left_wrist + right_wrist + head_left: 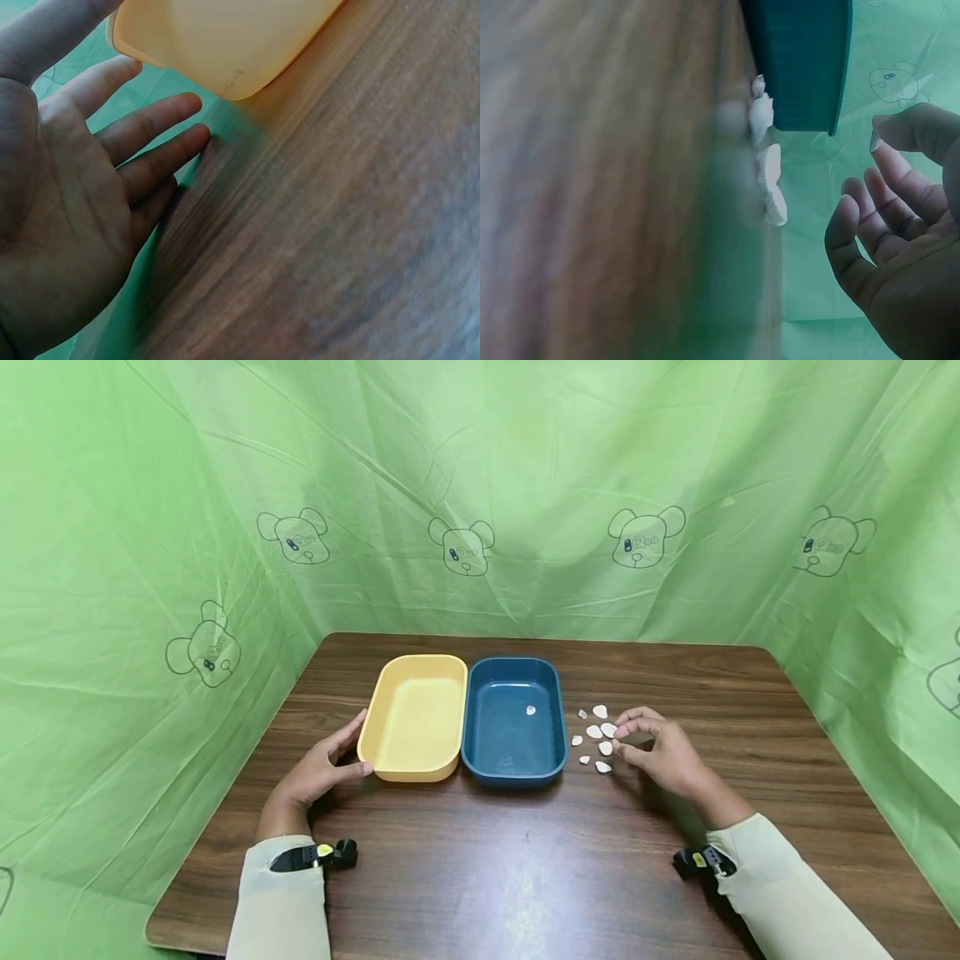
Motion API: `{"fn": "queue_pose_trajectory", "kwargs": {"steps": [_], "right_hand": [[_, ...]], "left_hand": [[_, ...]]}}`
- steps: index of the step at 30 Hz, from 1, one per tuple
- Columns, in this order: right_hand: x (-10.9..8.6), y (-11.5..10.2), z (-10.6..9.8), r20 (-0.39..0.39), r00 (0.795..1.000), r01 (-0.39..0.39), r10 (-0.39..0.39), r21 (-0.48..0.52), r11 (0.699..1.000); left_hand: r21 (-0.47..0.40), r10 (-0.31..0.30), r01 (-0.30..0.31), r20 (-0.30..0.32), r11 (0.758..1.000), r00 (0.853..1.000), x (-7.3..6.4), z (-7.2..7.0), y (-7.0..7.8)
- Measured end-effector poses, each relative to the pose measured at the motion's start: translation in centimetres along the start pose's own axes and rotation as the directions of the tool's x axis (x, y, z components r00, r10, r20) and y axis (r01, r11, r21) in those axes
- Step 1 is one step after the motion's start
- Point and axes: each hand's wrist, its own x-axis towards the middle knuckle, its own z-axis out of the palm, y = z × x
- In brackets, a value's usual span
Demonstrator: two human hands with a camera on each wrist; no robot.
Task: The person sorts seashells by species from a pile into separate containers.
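Note:
My left hand (322, 768) rests against the left side and near corner of a yellow tray (412, 776), its fingers spread and fairly straight. In the left wrist view, the index fingertip meets the outside of the yellow tray (232, 45). A dark blue tray (513, 777) stands directly right of the yellow one, with one small white pebble-like piece (531, 710) inside. Several flat white pebble-like pieces (594, 732) lie on the table to its right. My right hand (663, 756) is beside them, fingers loosely bent; in the right wrist view nothing shows between its fingertips (881, 124).
A dark brown wooden table (450, 877) carries everything. Green cloth (547, 460) printed with bear heads hangs behind and at both sides. Each wrist wears a black strap with a small camera. The yellow tray holds nothing visible.

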Motion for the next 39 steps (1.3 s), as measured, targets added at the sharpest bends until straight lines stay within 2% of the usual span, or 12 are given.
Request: {"fn": "queue_pose_trajectory", "kwargs": {"steps": [19, 27, 34, 39], "right_hand": [[4.3, -4.3, 0.9, 0.025, 0.999, 0.027, -0.030, 0.113, 0.993], [5.6, -5.5, 1.9, 0.046, 0.998, 0.046, -0.051, 0.105, 0.993], [6.5, -6.4, 3.0, 0.069, 0.995, 0.058, -0.070, 0.160, 0.985], [7.2, -6.8, 3.8, 0.079, 0.994, 0.060, -0.072, 0.144, 0.988]], "left_hand": [[0.017, -0.004, 0.004, -0.006, 1.000, 1.000, 0.0, -0.1, -0.1], [0.005, -0.001, 0.001, -0.009, 1.000, 1.000, 0.0, 0.0, -0.1], [0.006, -0.004, 0.004, -0.008, 1.000, 1.000, 0.0, 0.0, -0.2], [0.004, -0.005, 0.005, -0.005, 1.000, 1.000, 0.0, 0.0, -0.2]]}}
